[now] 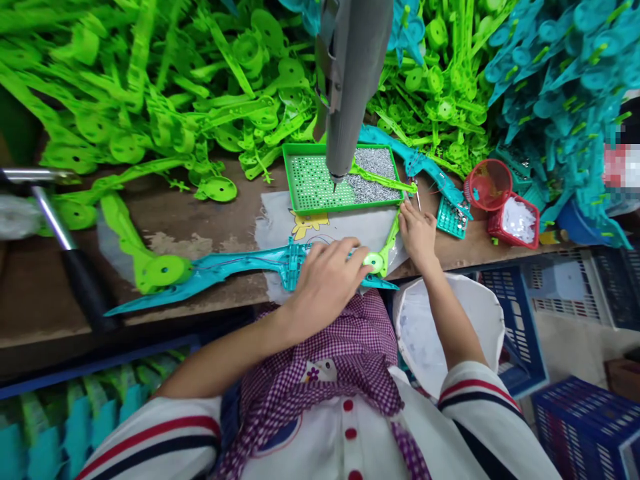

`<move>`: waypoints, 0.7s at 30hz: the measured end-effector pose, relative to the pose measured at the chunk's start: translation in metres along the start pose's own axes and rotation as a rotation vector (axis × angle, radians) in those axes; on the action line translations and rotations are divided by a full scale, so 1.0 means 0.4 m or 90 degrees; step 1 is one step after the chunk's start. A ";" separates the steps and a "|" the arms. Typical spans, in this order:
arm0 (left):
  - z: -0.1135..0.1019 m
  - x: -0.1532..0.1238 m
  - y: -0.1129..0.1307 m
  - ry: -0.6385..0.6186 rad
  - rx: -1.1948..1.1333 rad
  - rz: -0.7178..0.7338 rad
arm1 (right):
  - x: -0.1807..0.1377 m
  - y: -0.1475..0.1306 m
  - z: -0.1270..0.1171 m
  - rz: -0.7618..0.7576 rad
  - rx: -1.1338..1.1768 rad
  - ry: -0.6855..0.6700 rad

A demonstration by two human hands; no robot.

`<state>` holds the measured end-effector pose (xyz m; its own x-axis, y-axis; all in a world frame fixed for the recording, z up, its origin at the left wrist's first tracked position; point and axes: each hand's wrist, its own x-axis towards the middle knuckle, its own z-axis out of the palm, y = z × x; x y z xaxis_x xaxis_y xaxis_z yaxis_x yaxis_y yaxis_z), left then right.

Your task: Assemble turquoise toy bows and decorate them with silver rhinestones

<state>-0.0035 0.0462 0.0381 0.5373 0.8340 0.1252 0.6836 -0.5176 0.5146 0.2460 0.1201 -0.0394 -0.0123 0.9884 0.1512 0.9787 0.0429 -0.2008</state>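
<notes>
A long teal plastic piece (pixel 240 261), shaped like part of a toy bow, lies across the bench front. Over its middle is my left hand (pixel 330 273), fingers curled down on it and reaching a round green disc. That disc belongs to a green plastic arm (pixel 387 250) at the right end. My right hand (pixel 419 230) has its fingertips closed around the upper end of this arm. Another green arm (pixel 163 270) with a disc sits on the left end. A thin dark wire runs along the teal piece. Under it lies a white cloth (pixel 273 220) with a yellow cartoon print.
A grey power screwdriver (pixel 345 87) hangs above a green tray (pixel 320 209) of small screws. Green parts (pixel 200 100) and teal parts (pixel 570 87) are heaped behind. A hammer (pixel 75 257) lies left. Red baskets (pixel 514 220) stand right; a white-lined bin (pixel 475 300) sits below.
</notes>
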 end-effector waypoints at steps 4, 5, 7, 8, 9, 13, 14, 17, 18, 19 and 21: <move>0.101 0.116 -0.024 -0.149 -0.124 0.024 | 0.001 -0.002 -0.003 0.002 -0.010 0.001; 0.125 0.138 -0.040 -0.192 -0.153 0.013 | 0.000 -0.002 -0.004 0.001 -0.011 0.001; 0.155 0.163 -0.069 -0.254 -0.196 -0.001 | -0.001 -0.003 -0.005 -0.001 -0.011 0.002; 0.162 0.167 -0.078 -0.270 -0.208 -0.005 | -0.002 -0.003 -0.005 -0.001 -0.011 0.003; 0.164 0.168 -0.084 -0.278 -0.213 -0.010 | -0.003 -0.003 -0.004 0.001 -0.010 0.004; 0.156 0.160 -0.073 -0.270 -0.203 -0.060 | -0.005 0.000 0.003 0.011 -0.008 0.001; 0.156 0.159 -0.068 -0.268 -0.201 -0.066 | -0.005 0.001 0.004 0.011 -0.008 0.000; 0.160 0.157 -0.063 -0.264 -0.197 -0.059 | -0.005 0.003 0.007 0.005 -0.003 0.004; 0.162 0.157 -0.065 -0.260 -0.194 -0.052 | -0.005 0.004 0.008 0.002 0.003 0.006; 0.163 0.156 -0.069 -0.256 -0.192 -0.044 | -0.005 0.006 0.009 0.001 0.013 0.009; 0.165 0.156 -0.079 -0.254 -0.197 -0.019 | -0.004 0.013 0.010 -0.001 0.043 0.012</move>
<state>0.0410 0.1021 -0.0264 0.7084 0.6781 -0.1958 0.5550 -0.3639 0.7480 0.2503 0.1192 -0.0444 -0.0097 0.9853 0.1704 0.9626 0.0554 -0.2654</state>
